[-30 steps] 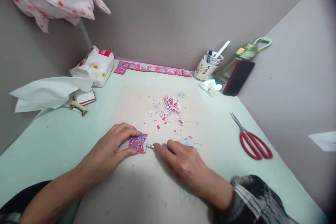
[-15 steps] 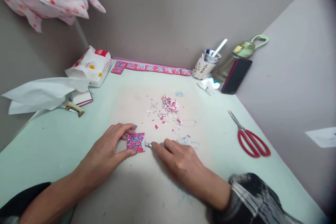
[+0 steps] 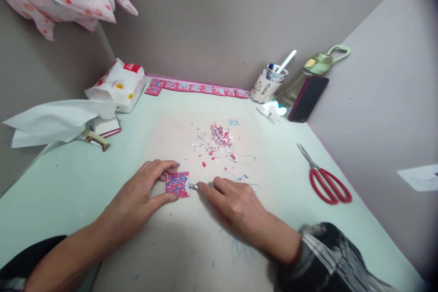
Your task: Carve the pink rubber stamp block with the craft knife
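Note:
My left hand point(image 3: 142, 189) lies at the left side of a small square pink carving block point(image 3: 178, 185). Thumb and fingers hold the block by its near and far edges. On its face is a blue-drawn character, with pale cut patches at the right side. My right hand point(image 3: 237, 203) is closed on a craft knife point(image 3: 193, 186), of which only the slim metal front shows; the rest is hidden under the fingers. The knife's tip meets the block's right edge. Just beyond the hands lies a heap of pink and white shavings point(image 3: 221, 137).
Along the back edge runs a row of pink character tiles point(image 3: 208, 89). Red-handled scissors point(image 3: 328, 186) lie at right. A phone point(image 3: 308, 99) leans on a green bottle point(image 3: 294, 84) beside a pen cup point(image 3: 265, 86). Tissues point(image 3: 118, 84) and a cutter point(image 3: 96, 139) are at left.
Very little differs. The knife's tip has shifted slightly at the block's right edge, and the left hand keeps its hold on the block.

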Tool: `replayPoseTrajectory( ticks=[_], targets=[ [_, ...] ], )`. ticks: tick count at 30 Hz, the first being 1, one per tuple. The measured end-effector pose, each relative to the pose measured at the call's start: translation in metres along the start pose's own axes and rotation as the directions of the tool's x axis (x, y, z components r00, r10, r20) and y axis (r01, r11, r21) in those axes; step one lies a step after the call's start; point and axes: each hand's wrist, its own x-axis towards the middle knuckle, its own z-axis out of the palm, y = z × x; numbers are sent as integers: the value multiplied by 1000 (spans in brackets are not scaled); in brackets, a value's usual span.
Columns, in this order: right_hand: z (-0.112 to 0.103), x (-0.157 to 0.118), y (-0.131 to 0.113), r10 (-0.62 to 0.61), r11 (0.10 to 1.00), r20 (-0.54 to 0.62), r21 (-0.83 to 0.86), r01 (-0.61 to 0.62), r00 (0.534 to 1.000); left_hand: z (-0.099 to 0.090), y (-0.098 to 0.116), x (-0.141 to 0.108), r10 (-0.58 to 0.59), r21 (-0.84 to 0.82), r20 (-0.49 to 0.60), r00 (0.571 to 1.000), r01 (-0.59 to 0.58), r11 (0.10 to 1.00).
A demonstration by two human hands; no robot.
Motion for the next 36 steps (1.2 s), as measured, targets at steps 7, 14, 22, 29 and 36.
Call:
replayPoseTrajectory(
  ticks=[7,14,22,29,36],
  targets=[
    [-1,0,1,21,999,0,26,-21,1000,-1,-2,0,11,2,13,1000,-11,1000],
    [2,-3,-2,64,998,-12,23,-64,998,0,-1,-1,27,26,-8,1000,-27,999],
    [2,-4,-6,82,996,-39,38,-80,996,0,0,-2,18,2,10,1000,-18,1000],
    [2,-1,-11,153,988,-2,18,-153,988,1,2,-2,0,1,-6,1000,0,1000],
    [2,-3,-13,156,988,3,6,-156,988,3,2,0,7,3,-12,1000,-7,1000]
  ],
)
